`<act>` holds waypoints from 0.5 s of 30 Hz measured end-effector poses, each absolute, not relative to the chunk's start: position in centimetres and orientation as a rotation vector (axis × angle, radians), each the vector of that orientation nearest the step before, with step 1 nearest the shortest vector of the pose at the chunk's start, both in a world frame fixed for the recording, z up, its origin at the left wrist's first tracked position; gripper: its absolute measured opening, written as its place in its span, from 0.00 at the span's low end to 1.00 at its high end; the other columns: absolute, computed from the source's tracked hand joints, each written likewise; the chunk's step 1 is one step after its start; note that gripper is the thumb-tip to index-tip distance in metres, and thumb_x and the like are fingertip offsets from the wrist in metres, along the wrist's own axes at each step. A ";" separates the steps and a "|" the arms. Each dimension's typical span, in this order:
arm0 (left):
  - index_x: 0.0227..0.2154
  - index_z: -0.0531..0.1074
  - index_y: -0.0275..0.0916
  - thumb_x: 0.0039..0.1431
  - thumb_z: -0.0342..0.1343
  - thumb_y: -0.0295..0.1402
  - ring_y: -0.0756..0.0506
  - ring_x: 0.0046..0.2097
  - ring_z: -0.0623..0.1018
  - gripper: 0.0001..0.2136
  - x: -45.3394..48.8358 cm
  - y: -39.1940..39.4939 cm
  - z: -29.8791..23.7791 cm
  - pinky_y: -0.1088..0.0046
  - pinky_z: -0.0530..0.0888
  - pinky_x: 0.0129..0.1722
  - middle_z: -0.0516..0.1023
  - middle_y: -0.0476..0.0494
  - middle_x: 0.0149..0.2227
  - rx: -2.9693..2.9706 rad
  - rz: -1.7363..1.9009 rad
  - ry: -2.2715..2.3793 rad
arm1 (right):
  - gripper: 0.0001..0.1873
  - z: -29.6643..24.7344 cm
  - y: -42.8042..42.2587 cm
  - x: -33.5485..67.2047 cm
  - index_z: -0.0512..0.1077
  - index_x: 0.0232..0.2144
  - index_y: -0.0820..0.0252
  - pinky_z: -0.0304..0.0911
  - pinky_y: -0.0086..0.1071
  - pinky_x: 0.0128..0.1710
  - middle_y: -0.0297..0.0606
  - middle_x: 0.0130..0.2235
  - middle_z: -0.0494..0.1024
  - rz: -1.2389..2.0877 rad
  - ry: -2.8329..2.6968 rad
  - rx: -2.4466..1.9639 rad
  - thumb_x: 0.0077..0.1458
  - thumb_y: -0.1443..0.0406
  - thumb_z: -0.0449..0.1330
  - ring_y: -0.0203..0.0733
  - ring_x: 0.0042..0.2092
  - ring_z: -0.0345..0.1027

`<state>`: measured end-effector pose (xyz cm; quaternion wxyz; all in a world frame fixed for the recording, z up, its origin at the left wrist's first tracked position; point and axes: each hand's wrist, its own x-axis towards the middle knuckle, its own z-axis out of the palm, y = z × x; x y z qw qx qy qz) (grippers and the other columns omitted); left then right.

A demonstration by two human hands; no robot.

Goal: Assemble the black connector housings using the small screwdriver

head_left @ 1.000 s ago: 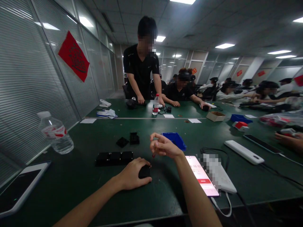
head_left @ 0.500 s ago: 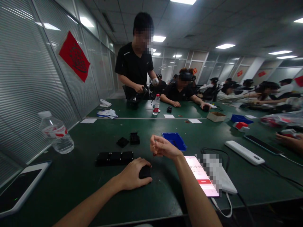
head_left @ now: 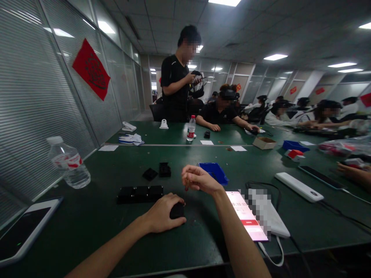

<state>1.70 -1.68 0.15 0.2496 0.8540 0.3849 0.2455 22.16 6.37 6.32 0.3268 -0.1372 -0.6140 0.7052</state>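
My left hand (head_left: 166, 213) rests on the table with thumb and fingers closed around a small black box (head_left: 177, 211), part of which its fingers cover. Above the table, just right of it, my right hand (head_left: 199, 179) is raised with curled fingers brought together; whatever they may hold is too small or hidden to make out. Left of the hands lies a row of three joined black boxes (head_left: 140, 194). Behind that row sit an opened black box (head_left: 165, 170) and a flat black piece (head_left: 150, 173). A blue tray (head_left: 223, 177) stands behind my right hand.
A lit phone (head_left: 246, 220) and a white power bank (head_left: 279, 224) with cables lie by my right forearm. Another power bank (head_left: 300, 187) is further right. At left are a water bottle (head_left: 69, 164) and a tablet (head_left: 27, 227). Co-workers are across the table.
My right hand's fingers have shifted slightly left and down. My left hand has stayed put. Across the table, the standing person has moved right and lifted a dark device off the table.
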 end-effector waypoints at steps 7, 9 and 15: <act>0.47 0.73 0.41 0.56 0.66 0.36 0.38 0.52 0.77 0.17 1.6 -1.8 0.2 0.59 0.72 0.55 0.79 0.42 0.48 2.317 0.672 1.048 | 0.18 6.4 6.1 22.3 0.70 0.36 0.62 0.52 0.22 0.19 0.37 0.32 0.81 1.936 -1.592 -0.328 0.58 0.54 0.69 0.27 0.20 0.63; 0.47 0.73 0.41 0.56 0.66 0.36 0.38 0.52 0.77 0.17 1.6 -1.8 0.2 0.59 0.71 0.55 0.79 0.43 0.48 2.315 0.672 1.045 | 0.17 6.4 6.1 22.4 0.71 0.36 0.63 0.51 0.21 0.19 0.38 0.32 0.81 1.935 -1.597 -0.315 0.59 0.54 0.68 0.28 0.22 0.64; 0.47 0.73 0.40 0.55 0.66 0.36 0.39 0.51 0.77 0.17 1.6 -1.6 0.0 0.60 0.72 0.55 0.79 0.42 0.48 2.312 0.673 1.048 | 0.17 6.6 6.0 22.6 0.72 0.33 0.65 0.49 0.22 0.18 0.36 0.35 0.75 1.974 -1.583 -0.285 0.59 0.55 0.67 0.24 0.20 0.53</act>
